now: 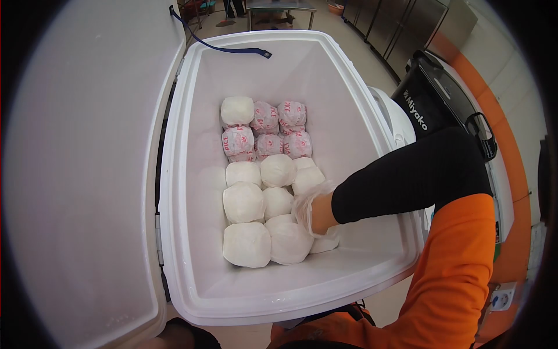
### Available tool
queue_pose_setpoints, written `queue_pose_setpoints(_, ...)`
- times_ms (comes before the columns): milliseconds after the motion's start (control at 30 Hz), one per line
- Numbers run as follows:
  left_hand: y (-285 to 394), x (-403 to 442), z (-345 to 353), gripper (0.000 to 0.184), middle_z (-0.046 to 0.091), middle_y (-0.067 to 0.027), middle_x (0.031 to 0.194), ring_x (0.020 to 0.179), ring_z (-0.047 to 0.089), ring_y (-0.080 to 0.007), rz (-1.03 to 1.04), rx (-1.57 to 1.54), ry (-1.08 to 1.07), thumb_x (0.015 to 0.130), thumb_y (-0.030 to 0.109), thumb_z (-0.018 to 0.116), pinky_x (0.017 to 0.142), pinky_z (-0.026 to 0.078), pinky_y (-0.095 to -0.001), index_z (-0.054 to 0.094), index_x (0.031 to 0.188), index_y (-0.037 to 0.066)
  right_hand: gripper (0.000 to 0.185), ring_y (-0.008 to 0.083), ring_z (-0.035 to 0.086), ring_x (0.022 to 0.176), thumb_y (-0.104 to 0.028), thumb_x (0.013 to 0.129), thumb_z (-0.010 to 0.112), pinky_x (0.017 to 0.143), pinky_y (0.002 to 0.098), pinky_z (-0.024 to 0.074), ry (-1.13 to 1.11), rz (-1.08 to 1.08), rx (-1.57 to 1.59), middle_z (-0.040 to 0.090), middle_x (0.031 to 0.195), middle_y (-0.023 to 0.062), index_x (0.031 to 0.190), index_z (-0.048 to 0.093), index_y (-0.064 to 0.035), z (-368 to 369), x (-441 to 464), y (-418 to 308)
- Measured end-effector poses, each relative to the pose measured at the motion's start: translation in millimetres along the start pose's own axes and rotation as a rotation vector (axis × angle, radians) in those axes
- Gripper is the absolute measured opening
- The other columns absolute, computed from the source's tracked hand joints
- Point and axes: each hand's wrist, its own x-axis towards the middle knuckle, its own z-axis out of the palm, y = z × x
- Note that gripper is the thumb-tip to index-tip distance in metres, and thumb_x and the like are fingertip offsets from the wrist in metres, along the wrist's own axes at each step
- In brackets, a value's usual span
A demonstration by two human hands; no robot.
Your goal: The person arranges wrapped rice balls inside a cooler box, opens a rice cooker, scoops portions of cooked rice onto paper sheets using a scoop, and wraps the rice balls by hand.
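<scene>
Inside the open white cooler box my right hand, in a clear plastic glove, reaches down at the right side among round white paper-wrapped bundles. Its fingers are hidden by the glove and the bundles, so I cannot make out whether it grips one. Close by the hand are a large white bundle and a smaller one. Toward the back lie several bundles in white paper with red "RICE" print, with one plain bundle on top at the left. My left hand is out of view.
The cooler's hinged lid stands open on the left, with a dark blue strap running to the rim. A black Miyako appliance stands at the right. Behind are a metal table, steel cabinets and another person's legs.
</scene>
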Motion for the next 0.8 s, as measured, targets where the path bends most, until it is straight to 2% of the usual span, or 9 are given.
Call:
queue_pose_setpoints(167, -3.3, -0.2, 0.8, 0.048, 0.038, -0.0212, 0.137, 0.123, 0.045, -0.0315, 0.002, -0.015, -0.005, 0.1, 0.03, 0.034, 0.095, 0.047, -0.0446, 0.036, 0.135, -0.003, 0.024, 0.0286, 0.067, 0.088, -0.025, 0.073, 0.064, 0.075, 0.0412, 0.0511, -0.107, -0.059, -0.118, 0.07, 0.094, 0.0115, 0.09, 0.073, -0.0107, -20.6, -2.2, 3.1)
queue_pose_setpoints(200, -3.7, -0.3, 0.9, 0.048, 0.038, -0.0213, 0.137, 0.123, 0.046, -0.0315, 0.003, -0.014, -0.007, 0.1, 0.03, 0.034, 0.095, 0.047, -0.0446, 0.036, 0.135, -0.003, 0.025, 0.029, 0.066, 0.088, -0.024, 0.072, 0.066, 0.076, 0.0415, 0.0514, -0.005, -0.09, -0.077, 0.07, 0.095, 0.0117, 0.092, 0.073, -0.011, -14.0, -8.7, 2.7)
queue_pose_setpoints(300, -4.7, 0.0, 1.2, 0.048, 0.038, -0.0213, 0.137, 0.123, 0.046, -0.0315, 0.003, -0.017, -0.006, 0.1, 0.03, 0.034, 0.095, 0.047, -0.0444, 0.036, 0.135, -0.004, 0.035, 0.0264, 0.066, 0.087, -0.029, 0.062, 0.079, 0.074, 0.0413, 0.0523, 0.017, 0.116, 0.09, 0.07, 0.093, 0.0092, 0.092, 0.073, -0.0129, 10.8, 3.1, 0.4)
queue_pose_setpoints(433, -4.7, -0.5, 2.4, 0.048, 0.039, -0.0214, 0.136, 0.122, 0.046, -0.0315, -0.001, -0.025, -0.008, 0.1, 0.03, 0.034, 0.095, 0.047, -0.0443, 0.037, 0.134, -0.004, 0.051, 0.0268, 0.066, 0.09, -0.045, 0.058, 0.08, 0.079, 0.0399, 0.0511, -0.109, 0.243, 0.175, 0.069, 0.099, 0.0092, 0.097, 0.073, -0.0124, -24.6, -14.4, 13.0)
queue_pose_setpoints(633, -5.4, 0.0, 2.4, 0.047, 0.039, -0.0215, 0.136, 0.122, 0.046, -0.0315, -0.001, -0.042, -0.012, 0.1, 0.029, 0.034, 0.095, 0.047, -0.044, 0.037, 0.134, -0.004, 0.049, 0.0274, 0.065, 0.09, -0.044, 0.061, 0.078, 0.078, 0.0402, 0.0509, -0.136, 0.213, 0.178, 0.069, 0.098, 0.01, 0.098, 0.072, -0.0118, -29.3, -15.6, 21.3)
queue_pose_setpoints(800, -6.7, 1.2, 0.4, 0.047, 0.04, -0.0216, 0.135, 0.122, 0.047, -0.0315, 0.0, -0.038, -0.015, 0.101, 0.029, 0.034, 0.094, 0.047, -0.0438, 0.038, 0.133, -0.005, 0.047, 0.0279, 0.065, 0.09, -0.043, 0.064, 0.076, 0.078, 0.0404, 0.0507, -0.012, 0.157, 0.151, 0.069, 0.098, 0.0107, 0.098, 0.071, -0.0112, 10.7, 1.2, 2.6)
